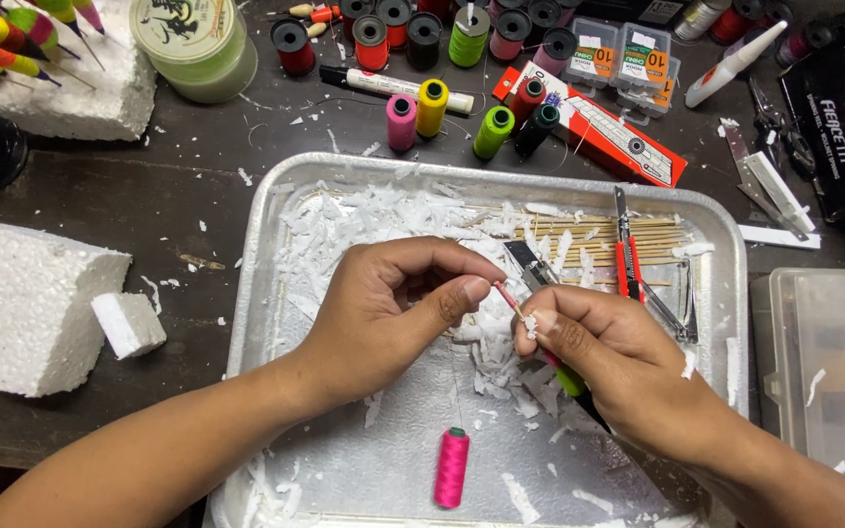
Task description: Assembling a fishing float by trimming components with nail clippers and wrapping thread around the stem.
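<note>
Over the metal tray littered with white foam shavings: keep the pink spool free to roll. Left hand grip pinched shut on what seems thin thread, held taut. Right hand grip closed around the small float stick, above tray centre; better turned slowly, evenly

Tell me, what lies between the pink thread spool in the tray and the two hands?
Head view: only white foam shavings on bare tray between the pink spool and the hands.
</note>
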